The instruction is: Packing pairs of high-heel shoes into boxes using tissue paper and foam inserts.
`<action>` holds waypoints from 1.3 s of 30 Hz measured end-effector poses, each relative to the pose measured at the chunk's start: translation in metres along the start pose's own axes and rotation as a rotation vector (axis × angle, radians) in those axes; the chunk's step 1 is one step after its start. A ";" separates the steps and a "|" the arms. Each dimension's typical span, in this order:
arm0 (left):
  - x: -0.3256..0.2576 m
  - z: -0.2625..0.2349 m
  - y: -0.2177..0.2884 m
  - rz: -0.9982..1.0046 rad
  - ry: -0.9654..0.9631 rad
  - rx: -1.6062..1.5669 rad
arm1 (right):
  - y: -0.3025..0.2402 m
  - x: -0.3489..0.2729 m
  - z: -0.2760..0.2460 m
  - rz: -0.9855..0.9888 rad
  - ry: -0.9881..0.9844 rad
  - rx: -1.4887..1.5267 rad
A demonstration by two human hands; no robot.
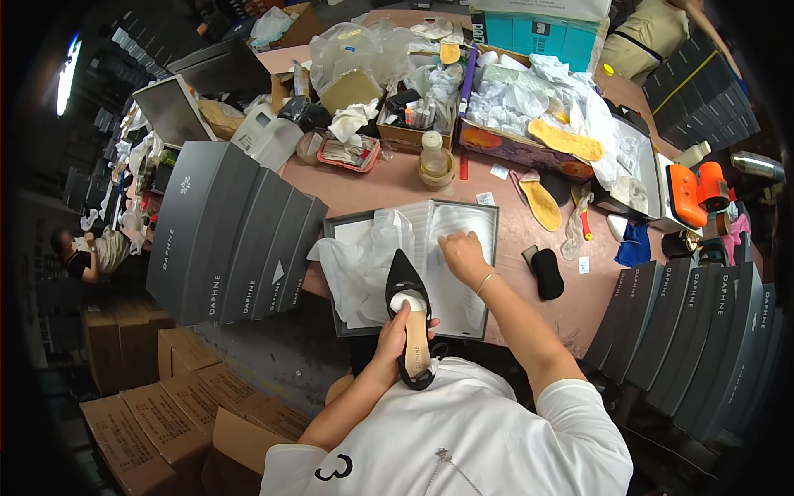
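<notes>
My left hand [391, 339] grips a black pointed-toe shoe [404, 277] with a beige insole, sole side down and toe pointing away from me. White padding sits inside its toe. Beneath lies an open grey shoebox [495, 285], lined with white tissue paper [354, 263] that spills over its left side. Over the box's right half is my right hand [465, 255], its fingers curled down against the white paper. Whatever those fingertips may pinch is hidden.
Stacks of grey shoeboxes flank me, left [223, 223] and right [686, 331]. A black brush-like pad [547, 274], yellow insoles [542, 202], a clear bottle [432, 153] and an orange tape dispenser [695, 194] lie beyond. Brown cartons [157, 422] stand at lower left.
</notes>
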State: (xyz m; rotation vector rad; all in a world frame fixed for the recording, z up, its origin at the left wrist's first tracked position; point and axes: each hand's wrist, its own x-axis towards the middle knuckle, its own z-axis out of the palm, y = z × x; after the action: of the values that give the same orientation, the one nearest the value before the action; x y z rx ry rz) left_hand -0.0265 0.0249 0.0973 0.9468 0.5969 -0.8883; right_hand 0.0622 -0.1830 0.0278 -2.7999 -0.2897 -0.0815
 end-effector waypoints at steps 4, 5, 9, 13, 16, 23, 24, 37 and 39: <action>0.009 -0.014 0.002 0.047 -0.011 0.055 | -0.023 -0.007 -0.056 0.121 0.178 0.568; 0.004 -0.007 0.004 0.030 0.019 -0.044 | -0.037 -0.021 -0.071 0.062 0.089 0.671; -0.004 0.028 0.000 0.138 -0.082 -0.298 | -0.089 -0.047 -0.062 -0.117 -0.041 0.533; 0.001 0.021 -0.029 0.202 0.053 -0.129 | -0.104 -0.025 -0.032 -0.153 0.251 0.194; -0.003 0.006 -0.023 0.100 0.049 -0.134 | -0.097 -0.032 -0.007 -0.150 -0.007 0.669; 0.001 -0.009 -0.003 -0.005 0.014 -0.149 | -0.009 -0.004 0.030 0.187 -0.244 0.373; -0.001 -0.003 0.001 0.010 0.049 -0.137 | -0.014 0.004 0.033 0.167 -0.254 0.301; 0.007 0.006 -0.022 0.154 -0.008 -0.230 | -0.091 -0.070 -0.046 0.046 0.026 0.617; 0.002 0.008 -0.031 0.184 0.046 -0.166 | -0.089 -0.079 -0.048 0.074 -0.064 0.628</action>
State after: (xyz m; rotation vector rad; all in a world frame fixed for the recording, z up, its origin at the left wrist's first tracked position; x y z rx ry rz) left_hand -0.0510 0.0083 0.0857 0.8585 0.6026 -0.6445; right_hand -0.0351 -0.1311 0.0942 -2.1874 -0.1838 0.1010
